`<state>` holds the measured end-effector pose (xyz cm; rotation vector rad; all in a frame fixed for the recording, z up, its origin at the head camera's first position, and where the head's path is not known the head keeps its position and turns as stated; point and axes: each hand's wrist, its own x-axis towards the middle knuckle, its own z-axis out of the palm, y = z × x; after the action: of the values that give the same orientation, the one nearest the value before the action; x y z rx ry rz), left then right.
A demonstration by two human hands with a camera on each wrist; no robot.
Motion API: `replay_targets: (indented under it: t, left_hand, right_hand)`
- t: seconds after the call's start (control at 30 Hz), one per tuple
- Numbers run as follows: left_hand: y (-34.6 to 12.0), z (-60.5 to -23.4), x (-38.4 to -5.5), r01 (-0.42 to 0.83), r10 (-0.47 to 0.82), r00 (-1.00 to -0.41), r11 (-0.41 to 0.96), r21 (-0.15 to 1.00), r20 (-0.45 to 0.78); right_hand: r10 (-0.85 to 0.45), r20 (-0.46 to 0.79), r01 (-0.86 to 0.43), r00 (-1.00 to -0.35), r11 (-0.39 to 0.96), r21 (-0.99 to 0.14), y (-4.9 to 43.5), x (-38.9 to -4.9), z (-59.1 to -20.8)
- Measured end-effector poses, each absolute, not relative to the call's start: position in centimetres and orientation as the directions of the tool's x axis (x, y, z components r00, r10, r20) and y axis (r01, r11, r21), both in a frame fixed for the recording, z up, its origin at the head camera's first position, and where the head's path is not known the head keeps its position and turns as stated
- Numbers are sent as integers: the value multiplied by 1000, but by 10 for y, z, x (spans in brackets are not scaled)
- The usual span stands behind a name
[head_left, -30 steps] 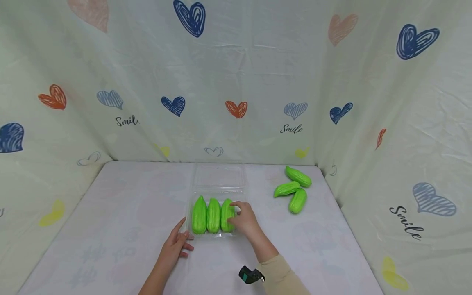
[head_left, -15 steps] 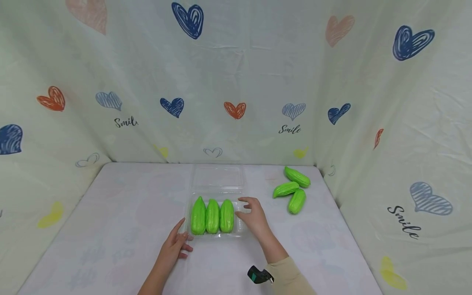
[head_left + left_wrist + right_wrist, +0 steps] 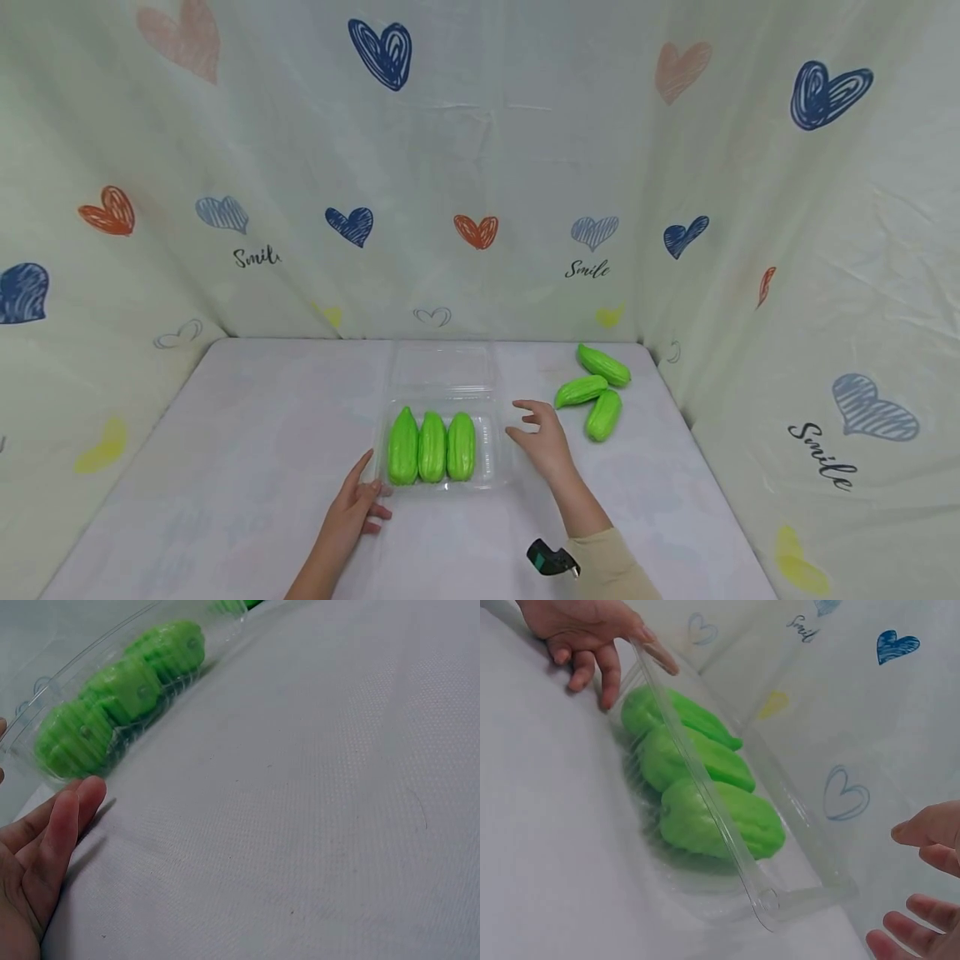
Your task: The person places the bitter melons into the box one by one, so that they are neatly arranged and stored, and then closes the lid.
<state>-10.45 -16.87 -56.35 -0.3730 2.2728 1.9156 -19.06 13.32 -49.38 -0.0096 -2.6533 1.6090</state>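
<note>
We are reading the word "Smile" (image 3: 587, 268) in curly black letters on the pale cloth wall (image 3: 487, 150), in more than one spot, with hearts (image 3: 476, 232) showing around it. On the left, the end of one "Smile" is getting hard to read.

Below, three green vegetables (image 3: 432, 447) are lying side by side in a clear box (image 3: 489, 446), nearer its left end. The lid (image 3: 442, 367) is lying back behind it.

We are seeing the left hand (image 3: 347, 506) touching the box's near left corner, beside the first vegetable, with its fingers reaching out. The right hand (image 3: 546, 440) is holding nothing, and its thumb and fingers are staying apart with a wide gap. It is hanging just right of the box, near three more green vegetables (image 3: 582, 391) that are lying close together on the white table (image 3: 262, 458).
</note>
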Motion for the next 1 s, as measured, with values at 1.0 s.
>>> replay_targets:
  t: [1.0]
  left_hand:
    - [-169, -563, -104, -273, -92, -961, 146, 951, -261]
  right_hand:
    - [158, -73, 147, -985, 524, -839, 223, -198, -510]
